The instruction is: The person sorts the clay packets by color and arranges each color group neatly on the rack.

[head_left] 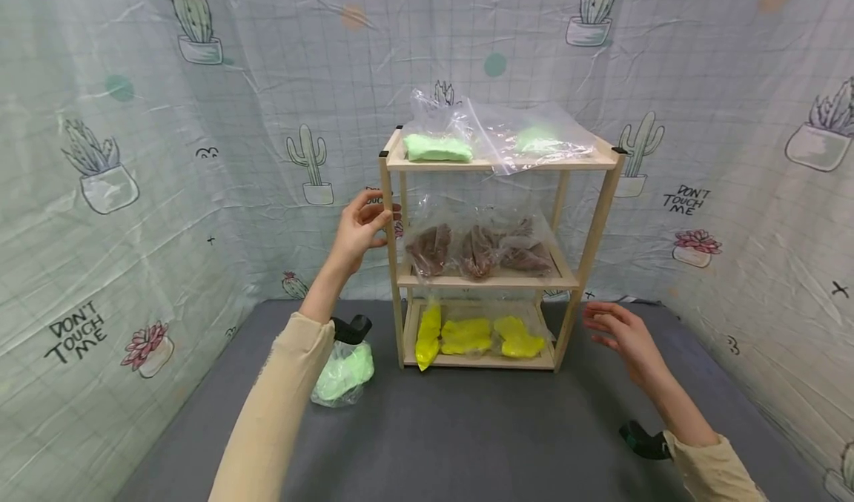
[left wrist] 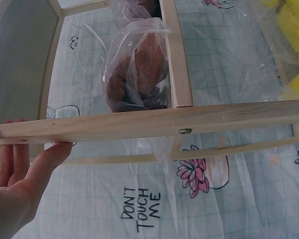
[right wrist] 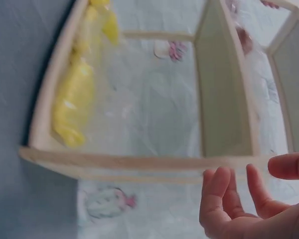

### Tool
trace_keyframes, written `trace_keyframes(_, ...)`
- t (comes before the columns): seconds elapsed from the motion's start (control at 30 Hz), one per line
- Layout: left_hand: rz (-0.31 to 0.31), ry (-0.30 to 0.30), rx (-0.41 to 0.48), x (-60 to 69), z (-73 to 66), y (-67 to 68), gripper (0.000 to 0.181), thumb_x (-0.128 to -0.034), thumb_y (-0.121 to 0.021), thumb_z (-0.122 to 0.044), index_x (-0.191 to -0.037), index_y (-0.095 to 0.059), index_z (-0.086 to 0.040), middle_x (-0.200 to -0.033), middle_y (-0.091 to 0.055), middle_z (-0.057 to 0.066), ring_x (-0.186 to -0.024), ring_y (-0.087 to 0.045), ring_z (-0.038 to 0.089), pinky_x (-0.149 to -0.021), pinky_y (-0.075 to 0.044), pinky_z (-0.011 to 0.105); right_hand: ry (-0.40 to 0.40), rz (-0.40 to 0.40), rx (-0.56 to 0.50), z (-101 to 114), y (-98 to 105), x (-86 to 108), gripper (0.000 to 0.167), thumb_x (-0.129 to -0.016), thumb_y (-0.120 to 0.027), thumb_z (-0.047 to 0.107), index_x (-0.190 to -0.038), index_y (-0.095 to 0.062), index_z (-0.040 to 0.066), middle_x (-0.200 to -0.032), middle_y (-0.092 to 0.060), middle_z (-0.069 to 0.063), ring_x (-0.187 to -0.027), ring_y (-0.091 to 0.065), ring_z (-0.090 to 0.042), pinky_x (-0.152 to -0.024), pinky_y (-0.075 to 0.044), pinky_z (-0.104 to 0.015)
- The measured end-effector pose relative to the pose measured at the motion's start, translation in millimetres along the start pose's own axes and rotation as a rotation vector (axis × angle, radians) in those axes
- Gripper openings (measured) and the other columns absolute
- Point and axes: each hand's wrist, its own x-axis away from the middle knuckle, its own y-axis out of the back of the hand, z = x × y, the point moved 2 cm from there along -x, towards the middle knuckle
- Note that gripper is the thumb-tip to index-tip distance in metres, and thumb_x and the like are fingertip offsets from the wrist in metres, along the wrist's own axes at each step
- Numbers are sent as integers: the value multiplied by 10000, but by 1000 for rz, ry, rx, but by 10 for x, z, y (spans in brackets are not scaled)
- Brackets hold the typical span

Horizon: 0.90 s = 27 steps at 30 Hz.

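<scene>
A three-tier wooden shelf (head_left: 483, 282) stands at the back of the grey table. My left hand (head_left: 360, 228) grips its left front post (left wrist: 114, 127), thumb on the near side and fingertips showing past it. Right of the shelf, my right hand (head_left: 623, 335) hangs apart from the right post (head_left: 594, 228), fingers loosely bent and holding nothing. Clear bags with light green soft bundles (head_left: 437, 147) lie on the top tier. Several bagged brown bundles (head_left: 479, 251) sit on the middle tier. Bagged yellow bundles (head_left: 465, 336) are on the bottom one.
A clear bag with a light green bundle (head_left: 345, 372) lies on the table (head_left: 454, 435), left of the shelf below my left forearm. Cactus-print sheeting (head_left: 267, 64) encloses the back and both sides. Black devices (head_left: 643, 440) are strapped at both wrists.
</scene>
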Motion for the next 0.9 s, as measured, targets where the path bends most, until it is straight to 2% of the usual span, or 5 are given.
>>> trace_keyframes(0.2, 6, -44, 39, 29, -17, 10, 332, -886, -544, -151, -1203, -476, -81, -1107, -580, 150, -1023, -560, 307, -712, -520, 420, 151, -47, 9, 210, 171, -83, 239, -942, -406, 359, -1126, -473, 222, -979, -534, 245, -894, -543, 94, -721, -466, -149)
trace_keyframes(0.37, -4, 7, 2, 32, -38, -6, 355, -912, -491, -98, -1258, -422, -59, -1168, -522, 209, -962, -570, 202, -688, -518, 365, 225, -78, 50, 339, 234, -181, 233, -949, -372, 367, -1134, -454, 251, -1005, -519, 237, -903, -526, 99, -714, -452, -130)
trace_keyframes(0.43, -4, 5, 4, 24, -18, -4, 362, -913, -491, -106, -1267, -421, -78, -1178, -516, 211, -889, -561, 88, -647, -510, 318, 253, -92, 50, 382, 255, -212, 257, -950, -365, 370, -1157, -450, 245, -1017, -516, 239, -913, -521, 96, -716, -444, -121)
trace_keyframes(0.6, 4, -8, 5, 18, -9, -11, 363, -913, -491, -114, -1266, -418, -72, -1175, -521, 207, -850, -567, 47, -642, -508, 311, 342, -148, 35, 480, 278, -287, 355, -952, -364, 356, -1245, -454, 176, -1056, -521, 214, -945, -514, 79, -725, -429, -110)
trace_keyframes(0.9, -8, -19, 24, 7, 3, -4, 318, -903, -512, -121, -1215, -460, -86, -1027, -591, 42, -783, -589, 42, -607, -514, 283, 426, -188, 100, 659, 220, -406, 521, -967, -303, 356, -1368, -319, 24, -1184, -461, 102, -992, -462, 84, -756, -417, -89)
